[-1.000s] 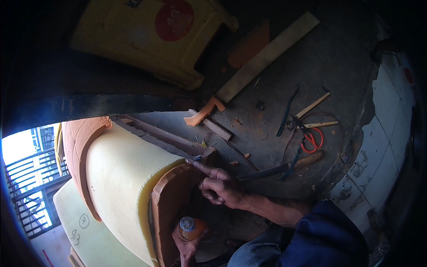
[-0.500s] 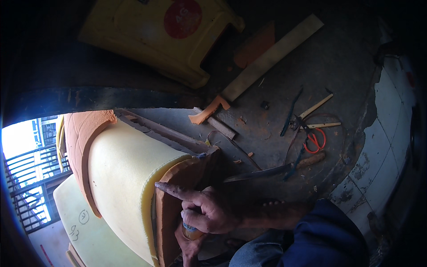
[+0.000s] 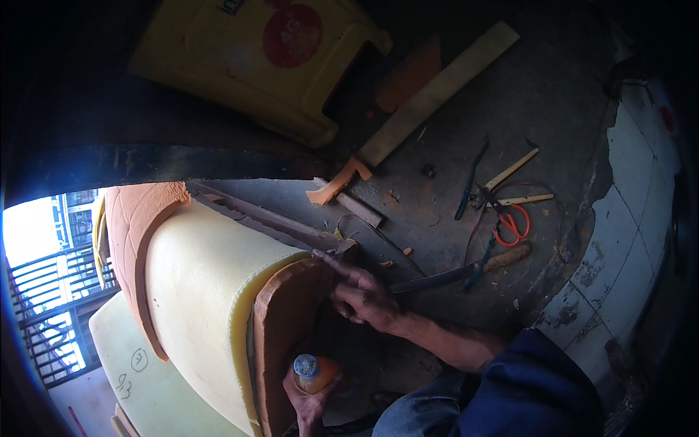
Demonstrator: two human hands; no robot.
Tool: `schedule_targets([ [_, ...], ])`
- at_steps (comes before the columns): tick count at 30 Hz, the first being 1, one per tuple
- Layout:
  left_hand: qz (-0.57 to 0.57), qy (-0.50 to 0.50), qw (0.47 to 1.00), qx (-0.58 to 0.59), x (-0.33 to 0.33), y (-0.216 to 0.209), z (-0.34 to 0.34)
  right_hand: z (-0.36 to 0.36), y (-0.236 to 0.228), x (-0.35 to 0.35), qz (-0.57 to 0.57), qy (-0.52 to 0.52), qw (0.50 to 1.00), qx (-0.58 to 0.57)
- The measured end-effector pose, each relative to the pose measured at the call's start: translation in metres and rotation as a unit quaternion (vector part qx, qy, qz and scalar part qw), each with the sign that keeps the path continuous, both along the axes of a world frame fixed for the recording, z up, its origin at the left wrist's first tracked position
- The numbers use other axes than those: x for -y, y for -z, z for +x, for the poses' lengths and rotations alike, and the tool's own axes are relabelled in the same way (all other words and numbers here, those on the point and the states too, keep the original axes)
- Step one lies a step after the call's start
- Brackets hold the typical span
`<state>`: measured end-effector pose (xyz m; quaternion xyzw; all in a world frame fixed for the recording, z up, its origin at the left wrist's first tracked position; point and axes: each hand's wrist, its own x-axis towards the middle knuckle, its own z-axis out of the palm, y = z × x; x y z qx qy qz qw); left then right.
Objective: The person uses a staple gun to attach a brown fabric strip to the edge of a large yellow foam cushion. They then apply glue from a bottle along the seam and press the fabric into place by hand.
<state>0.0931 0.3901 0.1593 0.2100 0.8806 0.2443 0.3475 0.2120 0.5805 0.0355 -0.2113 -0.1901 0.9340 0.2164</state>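
Observation:
My left hand (image 3: 307, 400) is wrapped round a small bottle (image 3: 307, 365) with a bluish-grey top and orange-yellow contents. It sits low beside the cut orange foam edge (image 3: 280, 313) of a curved padded piece. Over that edge lies a thick cream foam sheet (image 3: 207, 255) with a ragged yellow rim. My right hand (image 3: 368, 297) holds nothing; its index finger is stretched out and the other fingers are curled. The fingertip is at the far corner of the foam edge, and I cannot tell whether it touches.
A knife with a wooden handle (image 3: 510, 256) lies on the floor, near orange-handled scissors (image 3: 513, 224) and two thin wooden sticks. Farther off are a long pale strip (image 3: 440, 95), an orange foam scrap (image 3: 338, 182) and a yellow plastic stool (image 3: 247, 87). White tiles (image 3: 626, 226) border the right.
My right hand has moved away and to the right along the foam edge, from its near part to the far corner. The bottle in my left hand now shows more fully.

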Motion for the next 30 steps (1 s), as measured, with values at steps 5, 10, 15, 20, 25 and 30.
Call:
schedule_targets([
  [5, -0.002, 0.005, 1.0, 0.002, -0.001, 0.001, 0.001, -0.001, 0.001, -0.006, 0.007, 0.004, 0.999, 0.037],
  [10, 0.035, 0.027, 0.999, -0.03, -0.002, 0.003, 0.003, -0.001, 0.004, -0.003, 0.013, -0.01, 1.0, 0.01],
  [15, 0.027, 0.019, 0.999, -0.02, 0.0, 0.002, 0.003, 0.0, -0.004, 0.007, 0.057, 0.045, 0.997, 0.003],
  [20, 0.047, 0.015, 0.999, -0.02, -0.004, 0.005, 0.008, -0.008, -0.018, 0.01, 0.18, 0.107, 0.978, 0.008],
  [25, 0.054, 0.032, 0.998, -0.03, -0.013, 0.009, 0.014, 0.011, -0.032, 0.004, 0.336, 0.16, 0.927, 0.042],
  [30, 0.001, 0.006, 0.999, -0.032, -0.021, 0.009, 0.018, 0.049, -0.05, 0.005, 0.236, 0.009, 0.97, 0.059],
])
